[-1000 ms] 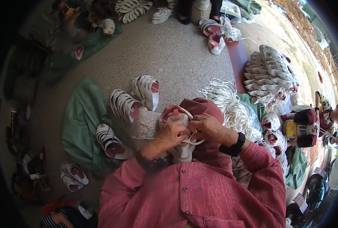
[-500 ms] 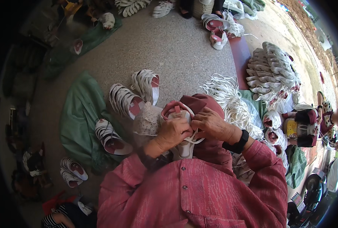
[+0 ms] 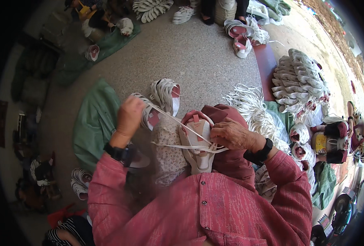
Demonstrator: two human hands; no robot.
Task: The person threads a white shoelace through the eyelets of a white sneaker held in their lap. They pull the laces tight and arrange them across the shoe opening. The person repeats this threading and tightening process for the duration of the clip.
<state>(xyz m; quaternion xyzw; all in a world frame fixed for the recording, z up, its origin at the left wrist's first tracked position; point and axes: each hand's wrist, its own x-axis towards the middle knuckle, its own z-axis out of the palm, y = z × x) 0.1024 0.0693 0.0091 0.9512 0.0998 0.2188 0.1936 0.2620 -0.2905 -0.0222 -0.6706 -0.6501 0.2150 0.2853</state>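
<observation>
A white shoe [image 3: 199, 160] with a pink lining rests on my lap, its toe toward my body. My left hand [image 3: 130, 116], a little blurred, is raised up and left of it, closed on a white shoelace [image 3: 178, 119] that stretches taut back to the shoe's eyelets. A second strand of lace runs loosely leftward across the shoe. My right hand [image 3: 232, 134] is at the shoe's right side, fingers pinched at the lacing; a bit of lace shows below the fingertips.
Stacked white shoes [image 3: 165, 95] stand beyond my lap, by a green sheet [image 3: 96, 123]. At right lie a bundle of white laces [image 3: 251, 107] and a large shoe pile [image 3: 298, 80]. A flowered cloth [image 3: 170, 151] covers my left side. Other people sit farther off.
My left hand has moved from the shoe up and to the left, drawing the lace out long. My right hand has stayed by the shoe. The view has shifted slightly.
</observation>
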